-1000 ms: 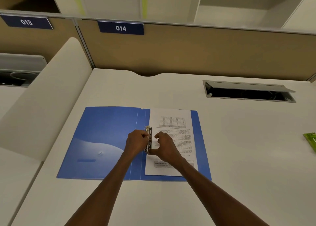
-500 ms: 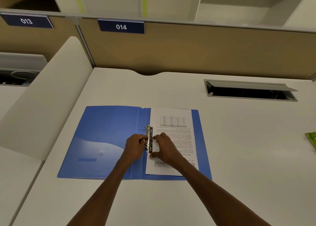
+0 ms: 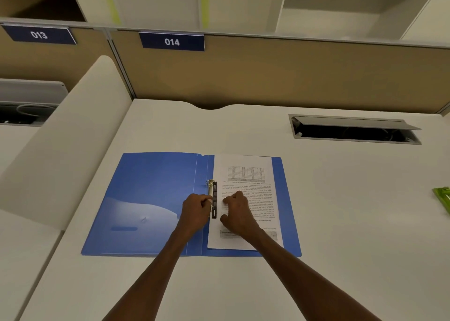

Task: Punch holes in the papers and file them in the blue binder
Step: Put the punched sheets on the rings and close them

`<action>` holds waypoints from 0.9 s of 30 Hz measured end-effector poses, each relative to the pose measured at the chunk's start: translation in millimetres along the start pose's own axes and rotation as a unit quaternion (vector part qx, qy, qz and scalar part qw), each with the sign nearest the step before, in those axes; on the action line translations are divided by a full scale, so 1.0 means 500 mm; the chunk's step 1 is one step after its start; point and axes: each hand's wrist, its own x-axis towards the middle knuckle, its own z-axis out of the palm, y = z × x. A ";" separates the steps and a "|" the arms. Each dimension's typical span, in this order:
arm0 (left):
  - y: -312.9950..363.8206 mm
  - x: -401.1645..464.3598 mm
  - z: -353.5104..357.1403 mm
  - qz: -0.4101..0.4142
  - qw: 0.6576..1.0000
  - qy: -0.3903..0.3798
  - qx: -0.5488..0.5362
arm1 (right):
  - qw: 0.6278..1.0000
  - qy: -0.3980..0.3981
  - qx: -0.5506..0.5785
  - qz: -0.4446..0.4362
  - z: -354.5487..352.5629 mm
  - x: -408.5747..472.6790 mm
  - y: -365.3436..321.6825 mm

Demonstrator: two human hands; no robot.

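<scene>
The blue binder [image 3: 151, 199] lies open on the white desk [image 3: 341, 223]. A stack of printed papers [image 3: 246, 174] lies on its right half, threaded onto the metal ring mechanism [image 3: 211, 187] at the spine, with a black strip along the paper's edge. My left hand [image 3: 194, 211] sits on the spine, its curled fingers pinching the ring mechanism. My right hand [image 3: 239, 215] rests on the papers just right of the black strip, thumb and forefinger spread in a C and pointing at it. The lower ring is hidden by my hands.
A green object [image 3: 442, 199] lies at the desk's right edge. An open cable hatch [image 3: 353, 131] is sunk into the desk at the back right. A tan partition with the label 014 [image 3: 172, 41] closes the back; a white divider [image 3: 60, 138] rises on the left.
My right hand has drawn its thumb and forefinger slightly off the ring mechanism and now lies on the papers. My left hand stays at the rings.
</scene>
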 end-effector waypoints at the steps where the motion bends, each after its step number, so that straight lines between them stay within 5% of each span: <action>1: 0.003 -0.003 0.000 0.001 1.000 0.004 0.002 | 0.999 0.025 -0.006 0.021 -0.001 -0.007 0.006; 6: -0.002 -0.013 0.011 0.020 1.000 0.011 0.000 | 0.977 0.129 -0.048 0.163 -0.012 -0.062 0.065; 14: 0.011 -0.078 0.065 0.146 0.978 0.102 0.112 | 0.956 0.127 -0.016 0.265 -0.036 -0.081 0.125; 20: 0.020 -0.112 0.114 0.225 0.969 0.012 0.102 | 0.950 0.151 0.072 0.264 -0.064 -0.068 0.150; 27: 0.090 -0.100 0.112 0.133 0.988 -0.055 0.056 | 0.939 0.207 0.106 0.253 -0.099 -0.077 0.141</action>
